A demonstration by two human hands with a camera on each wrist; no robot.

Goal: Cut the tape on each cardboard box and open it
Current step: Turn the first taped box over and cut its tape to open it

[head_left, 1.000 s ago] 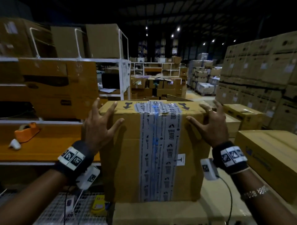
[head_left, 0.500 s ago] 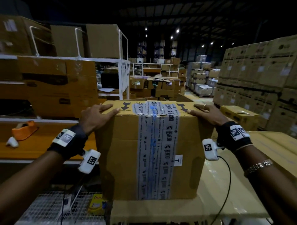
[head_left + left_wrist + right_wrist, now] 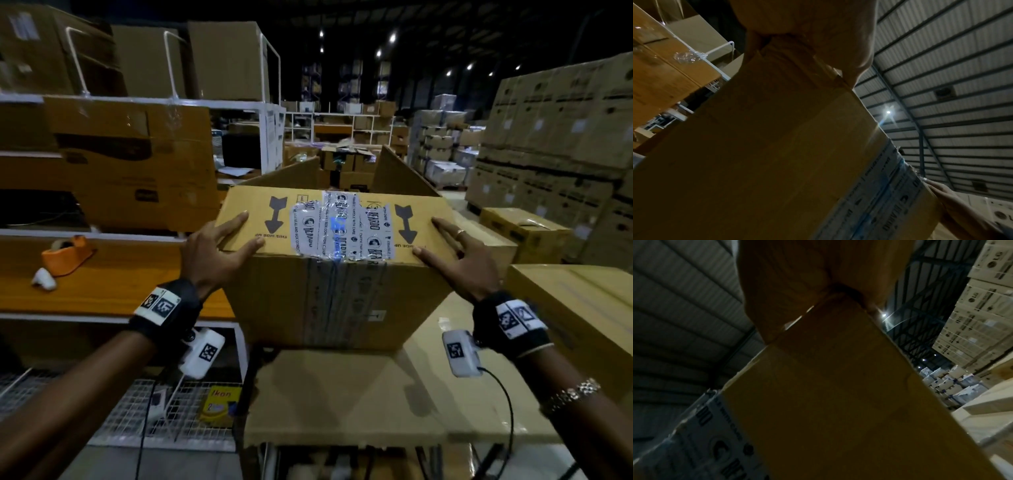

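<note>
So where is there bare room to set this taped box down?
The pale tabletop in front of the box is bare, between the wire shelf and the right-hand carton. The orange shelf is open beside the tape dispenser. Behind the box is crowded.

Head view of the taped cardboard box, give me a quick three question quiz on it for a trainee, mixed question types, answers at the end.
1. True or false: the printed tape across the top of the cardboard box has already been cut.
2. Where do the hands touch the box? A) both flat under its base B) left hand and right hand on its top near corners C) one hand only
3. Fill in: the orange tape dispenser lies on the ____ shelf to the left.

Key
1. False; the tape looks whole.
2. B
3. orange
</note>
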